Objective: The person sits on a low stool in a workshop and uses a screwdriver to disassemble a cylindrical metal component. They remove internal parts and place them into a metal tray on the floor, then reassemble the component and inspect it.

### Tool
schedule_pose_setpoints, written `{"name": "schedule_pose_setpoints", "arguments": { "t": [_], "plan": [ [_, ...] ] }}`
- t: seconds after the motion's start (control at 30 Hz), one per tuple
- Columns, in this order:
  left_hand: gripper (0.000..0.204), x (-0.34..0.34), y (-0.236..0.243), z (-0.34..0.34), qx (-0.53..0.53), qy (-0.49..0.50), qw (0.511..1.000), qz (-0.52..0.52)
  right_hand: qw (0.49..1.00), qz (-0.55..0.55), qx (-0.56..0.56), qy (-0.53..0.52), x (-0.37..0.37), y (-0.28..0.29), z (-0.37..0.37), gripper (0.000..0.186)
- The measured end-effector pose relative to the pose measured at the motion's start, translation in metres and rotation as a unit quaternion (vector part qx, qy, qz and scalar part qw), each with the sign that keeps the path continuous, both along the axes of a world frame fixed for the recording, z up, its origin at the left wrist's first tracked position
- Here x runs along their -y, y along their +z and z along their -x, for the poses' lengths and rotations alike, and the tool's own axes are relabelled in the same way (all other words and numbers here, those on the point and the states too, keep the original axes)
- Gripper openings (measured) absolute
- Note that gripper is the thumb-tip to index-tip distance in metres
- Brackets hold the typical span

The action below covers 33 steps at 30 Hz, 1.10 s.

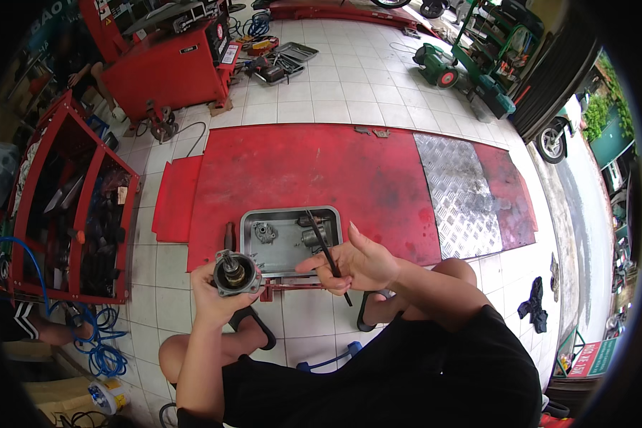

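The left hand [217,296] has a firm, partly closed grip around a round, grey metal housing [225,291] with an open, dark bore, and a toothed-looking metal shaft end [230,264] stands up inside it; the housing is in the air, just beside the near left corner of a rectangular, silver metal tray [285,258]. The right hand [360,265] is loose and half open, thumb spread away, its grip keeping a slim, straight black rod [326,251] slanted across the fingers, apart from the housing. As for progress, the work looks partway: the bore is exposed at its upper end, and a small, grey, irregular metal part [265,232] and a grey, cylindrical metal part [312,237] lie separately in the tray, on the flat red platform [299,167]. None of these loose parts is joined to the housing, and the shaft is seated in it. Whether anything deeper inside the housing remains to be dealt with cannot be told, since the bore is dark.
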<state>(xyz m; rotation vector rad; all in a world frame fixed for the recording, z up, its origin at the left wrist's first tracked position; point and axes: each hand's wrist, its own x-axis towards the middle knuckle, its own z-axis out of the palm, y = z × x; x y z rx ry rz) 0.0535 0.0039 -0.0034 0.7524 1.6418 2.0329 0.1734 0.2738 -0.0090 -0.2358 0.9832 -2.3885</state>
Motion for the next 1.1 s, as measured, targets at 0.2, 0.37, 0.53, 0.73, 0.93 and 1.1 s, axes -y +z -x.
{"name": "schedule_pose_setpoints", "arguments": {
  "t": [0.2, 0.37, 0.53, 0.73, 0.93, 1.1],
  "plan": [
    [0.035, -0.004, 0.004, -0.004, 0.008, -0.046, 0.999, 0.007, 0.997, -0.055, 0.028, -0.047, 0.004, -0.001, 0.002, 0.088],
    [0.035, -0.003, -0.01, -0.003, -0.027, -0.043, 0.998, 0.031, 0.921, -0.353, 0.019, -0.166, 0.004, -0.035, 0.011, 0.05],
    [0.039, -0.01, 0.01, -0.007, -0.188, 0.046, 0.967, 0.168, 0.913, -0.322, 0.098, -0.23, 0.004, -0.044, 0.021, 0.022],
    [0.052, -0.012, -0.007, -0.016, -0.413, 0.091, 0.875, 0.237, 0.845, -0.447, -0.114, -0.271, 0.021, -0.016, 0.005, 0.032],
    [0.062, -0.015, -0.003, -0.024, -0.43, 0.01, 0.86, 0.274, 0.649, -0.554, -0.437, -0.283, 0.033, 0.004, 0.001, 0.032],
    [0.064, -0.015, -0.008, -0.027, -0.448, -0.03, 0.847, 0.283, 0.567, -0.619, -0.494, -0.225, 0.036, -0.003, -0.001, 0.032]
  ]
}}
